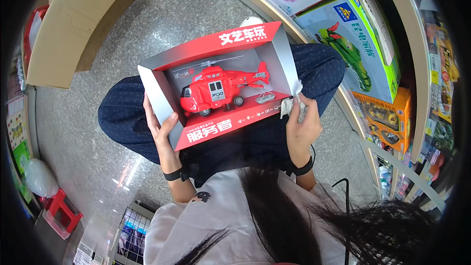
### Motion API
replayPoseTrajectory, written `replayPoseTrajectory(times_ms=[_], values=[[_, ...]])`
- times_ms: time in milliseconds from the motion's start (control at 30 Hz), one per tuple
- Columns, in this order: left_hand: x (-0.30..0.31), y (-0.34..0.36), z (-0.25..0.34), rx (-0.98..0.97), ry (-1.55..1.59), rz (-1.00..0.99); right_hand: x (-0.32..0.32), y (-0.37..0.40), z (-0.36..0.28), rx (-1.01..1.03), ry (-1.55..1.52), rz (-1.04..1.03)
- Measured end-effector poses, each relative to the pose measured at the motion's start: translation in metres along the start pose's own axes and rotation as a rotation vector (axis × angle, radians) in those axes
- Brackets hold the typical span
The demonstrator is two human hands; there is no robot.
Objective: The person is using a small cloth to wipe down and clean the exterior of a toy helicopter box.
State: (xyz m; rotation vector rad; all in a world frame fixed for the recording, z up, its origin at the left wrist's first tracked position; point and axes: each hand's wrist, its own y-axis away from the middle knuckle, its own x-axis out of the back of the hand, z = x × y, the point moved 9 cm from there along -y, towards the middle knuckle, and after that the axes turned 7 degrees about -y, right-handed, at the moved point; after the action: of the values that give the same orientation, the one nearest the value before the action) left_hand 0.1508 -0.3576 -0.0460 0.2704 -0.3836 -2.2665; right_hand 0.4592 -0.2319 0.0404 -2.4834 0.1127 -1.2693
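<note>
A red and grey display box rests over my crossed legs, tilted a little, with a red toy helicopter inside its open-looking front. My left hand grips the box's left side, thumb on the front edge and fingers behind. At the lower right corner of the box, my right hand pinches a crumpled whitish cloth, which touches the box's right edge.
Shelves with boxed toys curve along the right, among them a green box and an orange box. A cardboard box stands at upper left. A red stool and a white bag are at lower left.
</note>
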Motion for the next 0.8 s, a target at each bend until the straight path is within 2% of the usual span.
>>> replayPoseTrajectory(times_ms=[100, 167, 300, 433, 467, 600, 633, 667, 700, 733, 800], values=[[-0.004, -0.001, 0.002, -0.033, -0.006, -0.022, -0.009, 0.005, -0.016, -0.005, -0.081, -0.038], [-0.002, -0.001, 0.005, -0.062, -0.033, -0.028, -0.033, 0.023, -0.058, 0.149, -0.264, -0.226], [-0.001, 0.003, 0.002, -0.04, -0.053, -0.03, -0.041, 0.03, -0.08, 0.217, -0.322, -0.35], [0.002, 0.002, -0.004, -0.055, -0.053, -0.056, -0.022, 0.023, -0.047, 0.159, -0.233, -0.206], [0.003, 0.0, -0.005, -0.062, -0.029, -0.048, -0.015, 0.023, -0.035, 0.124, -0.182, -0.104], [-0.001, -0.004, -0.008, -0.074, -0.006, -0.046, -0.032, 0.034, -0.066, 0.131, -0.216, -0.24], [-0.001, -0.002, -0.006, -0.064, 0.0, -0.043, -0.042, 0.042, -0.088, 0.222, -0.316, -0.266], [0.002, -0.001, -0.006, -0.065, -0.006, -0.039, -0.057, 0.066, -0.137, 0.463, -0.364, -0.335], [-0.001, -0.002, -0.007, -0.066, -0.002, -0.044, -0.057, 0.064, -0.144, 0.479, -0.292, -0.384], [-0.002, -0.001, -0.003, -0.067, -0.039, -0.029, -0.06, 0.069, -0.165, 0.525, -0.352, -0.392], [-0.002, -0.002, -0.009, -0.034, 0.1, -0.043, -0.072, 0.086, -0.188, 0.667, -0.304, -0.467]])
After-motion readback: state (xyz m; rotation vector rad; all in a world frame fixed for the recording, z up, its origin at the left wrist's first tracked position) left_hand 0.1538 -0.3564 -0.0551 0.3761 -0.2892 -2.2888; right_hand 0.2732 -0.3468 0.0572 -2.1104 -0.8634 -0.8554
